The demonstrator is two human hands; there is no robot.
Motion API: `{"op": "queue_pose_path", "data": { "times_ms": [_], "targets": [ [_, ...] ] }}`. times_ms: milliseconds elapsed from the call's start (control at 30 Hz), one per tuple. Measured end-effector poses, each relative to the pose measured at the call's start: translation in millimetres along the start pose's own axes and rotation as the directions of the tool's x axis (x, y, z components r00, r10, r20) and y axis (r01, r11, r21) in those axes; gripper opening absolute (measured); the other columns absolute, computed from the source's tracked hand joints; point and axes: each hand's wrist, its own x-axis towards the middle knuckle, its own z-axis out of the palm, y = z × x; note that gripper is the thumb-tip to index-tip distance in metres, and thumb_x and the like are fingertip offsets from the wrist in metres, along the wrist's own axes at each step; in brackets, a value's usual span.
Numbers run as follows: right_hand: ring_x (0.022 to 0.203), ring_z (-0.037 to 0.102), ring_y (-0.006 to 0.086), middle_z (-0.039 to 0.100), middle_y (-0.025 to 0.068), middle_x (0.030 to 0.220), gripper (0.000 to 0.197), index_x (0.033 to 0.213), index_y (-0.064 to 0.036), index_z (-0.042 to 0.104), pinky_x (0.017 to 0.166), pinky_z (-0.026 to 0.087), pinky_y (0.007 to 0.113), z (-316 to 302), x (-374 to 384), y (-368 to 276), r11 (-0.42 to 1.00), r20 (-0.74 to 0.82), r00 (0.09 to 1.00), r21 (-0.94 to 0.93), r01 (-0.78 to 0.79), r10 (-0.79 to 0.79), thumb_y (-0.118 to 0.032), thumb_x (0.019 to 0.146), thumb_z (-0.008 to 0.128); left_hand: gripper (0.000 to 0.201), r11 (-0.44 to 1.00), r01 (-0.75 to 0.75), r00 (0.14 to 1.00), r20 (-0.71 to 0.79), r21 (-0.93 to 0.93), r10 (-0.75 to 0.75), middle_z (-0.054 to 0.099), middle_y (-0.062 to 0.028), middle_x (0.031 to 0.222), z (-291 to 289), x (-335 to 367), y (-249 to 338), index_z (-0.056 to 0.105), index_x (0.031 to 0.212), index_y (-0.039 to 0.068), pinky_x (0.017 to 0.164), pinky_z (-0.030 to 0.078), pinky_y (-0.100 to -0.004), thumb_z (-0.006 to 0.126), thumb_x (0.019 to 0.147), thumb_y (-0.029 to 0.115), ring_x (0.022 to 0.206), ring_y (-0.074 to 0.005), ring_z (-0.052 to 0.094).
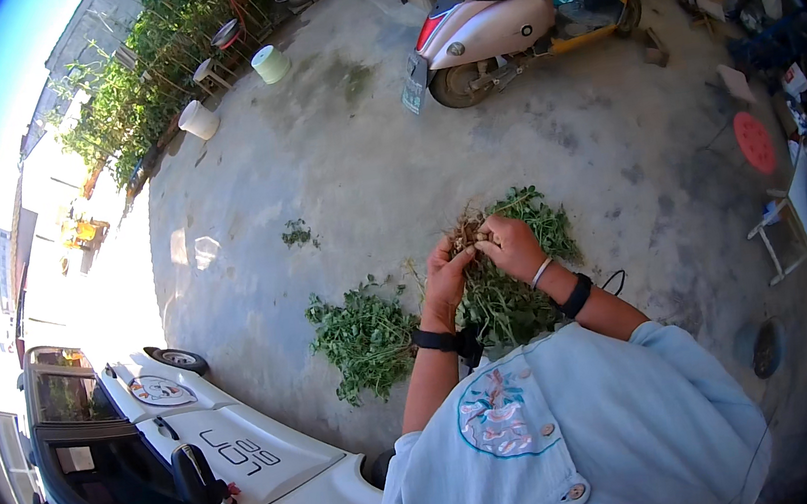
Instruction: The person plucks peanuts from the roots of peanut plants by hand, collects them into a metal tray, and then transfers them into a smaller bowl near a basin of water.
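In front of my body, my left hand [445, 275] and my right hand [511, 245] are close together at the root end of what looks like a peanut plant [464, 230]. Its brown roots spread in a tangle above my fingers, and its green stems hang toward my lap. The fingers of both hands are closed on the roots; any pods between them are too small to make out. Left of my left forearm lies a heap of green leafy plants [362, 338]. More green foliage [543, 222] shows beyond my right hand.
A small leafy sprig [298, 234] lies on the concrete floor [373, 165]. At the left stands a white vehicle [246, 443]; at the back, a scooter [498, 34]. Two white buckets [271, 65] stand near the plant bed. A red round stool top [754, 142] is at the right.
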Motion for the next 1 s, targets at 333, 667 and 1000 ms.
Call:
{"op": "queue_pose_path", "data": {
  "times_ms": [333,667,1000],
  "targets": [
    [0.044,0.042,0.007,0.045,0.0002,0.051,0.014,0.072,-0.0042,0.048,0.036,0.029,0.021,-62.3,2.1,35.1,0.432,0.503,0.839,0.723,-0.54,0.206,-0.015,0.082,0.048,0.029,0.995,-0.042,0.996,-0.077,0.089,0.049,0.058,-0.0061,0.095,17.8,13.0,5.8,0.051,0.103,0.001,0.075,0.045,-0.0264,0.046,0.075,-0.005,0.086,-0.0141,0.055],
    [0.052,0.05,0.0057,0.054,0.0024,0.064,0.013,0.079,-0.0035,0.055,0.035,0.032,0.016,-106.3,-9.3,64.9,0.159,0.429,0.862,0.863,-0.479,0.268,-0.015,0.083,0.052,0.028,0.986,0.011,0.997,-0.075,-0.163,-0.024,0.057,-0.0112,0.094,12.8,38.0,-4.1,0.05,0.103,-0.001,0.073,0.049,-0.0342,0.043,0.076,0.001,0.084,-0.022,0.057],
    [0.056,0.056,0.0197,0.058,0.0094,0.064,0.021,0.093,-0.0042,0.059,0.055,0.043,0.031,-86.8,35.3,45.2,0.964,0.173,0.974,0.244,0.104,-0.149,-0.016,0.076,0.057,0.012,0.98,0.189,0.976,0.121,-0.068,-0.18,0.061,-0.0064,0.085,50.5,52.2,-9.4,0.057,0.091,0.002,0.066,0.05,-0.0287,0.052,0.081,0.006,0.073,-0.0156,0.059]
  ]
}}
